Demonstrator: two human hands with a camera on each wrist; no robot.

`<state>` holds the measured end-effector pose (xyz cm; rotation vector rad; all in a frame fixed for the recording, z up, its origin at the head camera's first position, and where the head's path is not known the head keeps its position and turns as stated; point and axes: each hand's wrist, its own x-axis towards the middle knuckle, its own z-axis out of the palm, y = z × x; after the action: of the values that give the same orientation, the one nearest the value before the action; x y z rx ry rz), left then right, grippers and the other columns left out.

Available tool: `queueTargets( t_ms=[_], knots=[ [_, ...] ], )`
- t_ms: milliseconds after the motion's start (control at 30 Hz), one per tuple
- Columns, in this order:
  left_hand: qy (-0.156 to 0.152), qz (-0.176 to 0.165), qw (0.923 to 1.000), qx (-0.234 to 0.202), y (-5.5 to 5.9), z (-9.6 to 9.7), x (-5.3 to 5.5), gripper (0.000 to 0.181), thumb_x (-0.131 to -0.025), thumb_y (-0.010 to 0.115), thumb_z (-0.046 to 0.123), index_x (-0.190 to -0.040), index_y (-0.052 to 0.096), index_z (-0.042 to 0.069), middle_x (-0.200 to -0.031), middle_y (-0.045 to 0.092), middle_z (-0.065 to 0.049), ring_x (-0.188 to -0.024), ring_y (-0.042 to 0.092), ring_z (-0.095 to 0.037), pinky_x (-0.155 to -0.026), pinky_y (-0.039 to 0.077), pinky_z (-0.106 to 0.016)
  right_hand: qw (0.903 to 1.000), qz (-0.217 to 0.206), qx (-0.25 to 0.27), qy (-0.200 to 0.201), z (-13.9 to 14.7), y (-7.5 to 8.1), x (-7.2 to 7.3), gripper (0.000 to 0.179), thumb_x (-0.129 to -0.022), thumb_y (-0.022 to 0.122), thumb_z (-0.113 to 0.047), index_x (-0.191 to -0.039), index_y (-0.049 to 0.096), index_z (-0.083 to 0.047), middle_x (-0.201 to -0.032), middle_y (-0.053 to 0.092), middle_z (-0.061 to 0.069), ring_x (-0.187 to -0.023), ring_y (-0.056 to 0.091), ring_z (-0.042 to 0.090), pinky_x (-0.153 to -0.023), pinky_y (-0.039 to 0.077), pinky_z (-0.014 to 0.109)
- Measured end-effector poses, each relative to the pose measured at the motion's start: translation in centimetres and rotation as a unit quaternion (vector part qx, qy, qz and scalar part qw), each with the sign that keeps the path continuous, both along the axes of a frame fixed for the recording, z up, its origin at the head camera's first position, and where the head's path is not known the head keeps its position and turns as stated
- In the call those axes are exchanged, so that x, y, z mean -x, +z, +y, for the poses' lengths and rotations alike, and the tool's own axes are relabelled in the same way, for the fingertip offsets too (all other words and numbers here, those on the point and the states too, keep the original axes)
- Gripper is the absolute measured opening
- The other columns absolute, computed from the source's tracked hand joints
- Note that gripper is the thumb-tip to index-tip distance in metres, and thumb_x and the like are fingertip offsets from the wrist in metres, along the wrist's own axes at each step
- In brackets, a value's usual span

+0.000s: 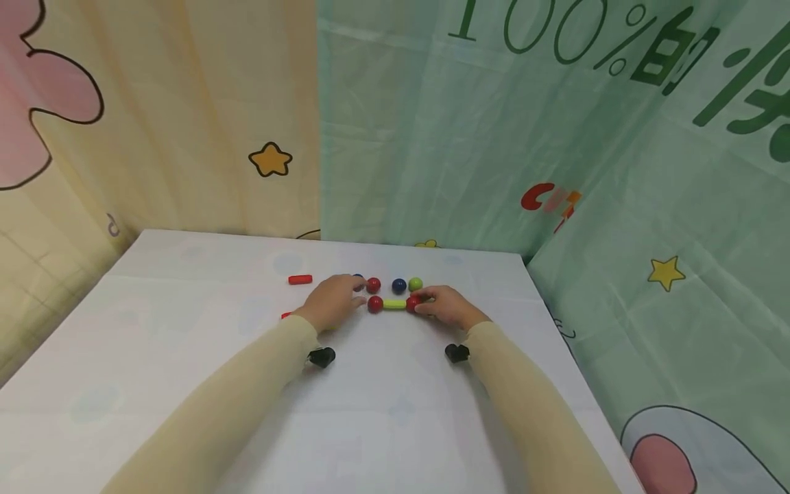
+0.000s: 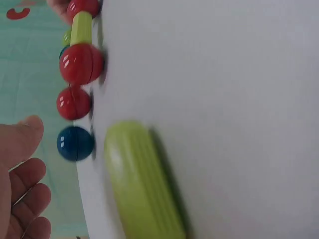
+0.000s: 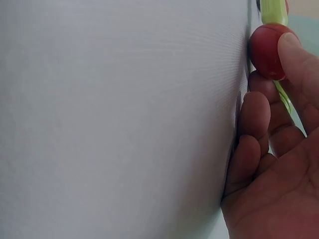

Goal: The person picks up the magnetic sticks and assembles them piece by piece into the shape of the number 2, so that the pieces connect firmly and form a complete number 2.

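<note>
- Rod (image 1: 393,304), yellow-green, lies on the white surface (image 1: 395,425) between the left and right fingers, a red ball at either end: the right-end ball (image 1: 411,304) at the right fingertips, the left-end ball (image 1: 375,304) just beside the left fingers
- Right hand (image 1: 450,307): thumb and fingers pinched on the right-end ball
- Left hand (image 1: 332,302): thumb and fingers apart, nothing held between them
- Done, by the look of it: both ends of the rod carry a ball, though how firmly either is seated cannot be told
- Left over, as far as can be judged: a loose red ball (image 1: 373,285) near the left fingertips, a dark blue ball (image 1: 398,286) and a green ball (image 1: 415,283) beyond the right fingers, a red rod (image 1: 300,279) left of the left fingers
- Partly hidden: a second blue ball (image 2: 75,143), behind the left fingers from the head, and another red rod (image 1: 286,315), mostly covered by the left hand
- Cut off: a second yellow-green rod (image 2: 142,184) near the left fingers, leaving the left wrist view
- Hard to make out: a thin green shape (image 3: 284,97) past the right fingers, and whether the left fingertips touch the loose red ball
</note>
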<state>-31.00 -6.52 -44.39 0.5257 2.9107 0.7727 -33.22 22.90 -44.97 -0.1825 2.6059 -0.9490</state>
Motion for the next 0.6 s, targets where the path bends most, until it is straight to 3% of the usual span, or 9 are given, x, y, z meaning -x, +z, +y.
queueTargets(
  t_ms=[100,233,333,433,600],
  knots=[
    [0.018,0.023,0.9996,0.004,0.5,-2.6,0.8,0.047,-0.103,0.069,0.027,-0.146,0.062,0.01,-0.148,0.063,-0.013,-0.144,0.053,-0.037,-0.122,0.04,-0.056,0.9998,-0.011,0.017,-0.002,0.2,-0.1,0.1,0.041,-0.1,0.074,-0.025,-0.14,0.069,-0.016,-0.143,0.065,0.006,-0.129,0.053,0.028,-0.116,0.045,0.048],
    [0.073,0.016,0.9971,0.007,0.4,-6.2,1.7,0.047,-0.103,0.069,0.022,-0.147,0.06,0.007,-0.152,0.057,-0.02,-0.143,0.051,-0.044,-0.12,0.039,-0.06,0.9995,-0.018,0.026,-0.002,0.5,-0.2,0.3,0.039,-0.099,0.074,-0.024,-0.138,0.07,-0.016,-0.141,0.065,0.007,-0.122,0.055,0.026,-0.107,0.05,0.042],
    [0.114,-0.027,0.993,-0.013,-0.3,-8.3,1.9,0.05,-0.103,0.068,0.019,-0.15,0.057,0.007,-0.152,0.055,-0.022,-0.137,0.052,-0.045,-0.115,0.045,-0.061,0.9992,-0.024,0.031,-0.002,0.5,-0.3,0.4,0.039,-0.1,0.073,-0.024,-0.137,0.07,-0.015,-0.14,0.066,0.007,-0.119,0.056,0.025,-0.103,0.051,0.039],
    [0.132,-0.069,0.9884,-0.033,-0.7,-9.5,2.1,0.052,-0.104,0.065,0.019,-0.153,0.052,0.008,-0.153,0.053,-0.022,-0.136,0.051,-0.044,-0.114,0.046,-0.06,0.9987,-0.032,0.038,-0.007,0.5,-0.3,0.5,0.039,-0.099,0.074,-0.025,-0.137,0.07,-0.016,-0.14,0.066,0.007,-0.118,0.057,0.024,-0.104,0.051,0.039],
    [0.133,-0.08,0.9869,-0.044,-1.2,-10.5,2.3,0.05,-0.105,0.062,0.017,-0.153,0.053,0.007,-0.151,0.056,-0.022,-0.137,0.05,-0.044,-0.115,0.044,-0.06,0.9982,-0.036,0.045,-0.015,0.4,-0.4,0.5,0.042,-0.099,0.075,-0.026,-0.139,0.069,-0.016,-0.143,0.064,0.007,-0.123,0.056,0.026,-0.109,0.049,0.043]
  ],
)
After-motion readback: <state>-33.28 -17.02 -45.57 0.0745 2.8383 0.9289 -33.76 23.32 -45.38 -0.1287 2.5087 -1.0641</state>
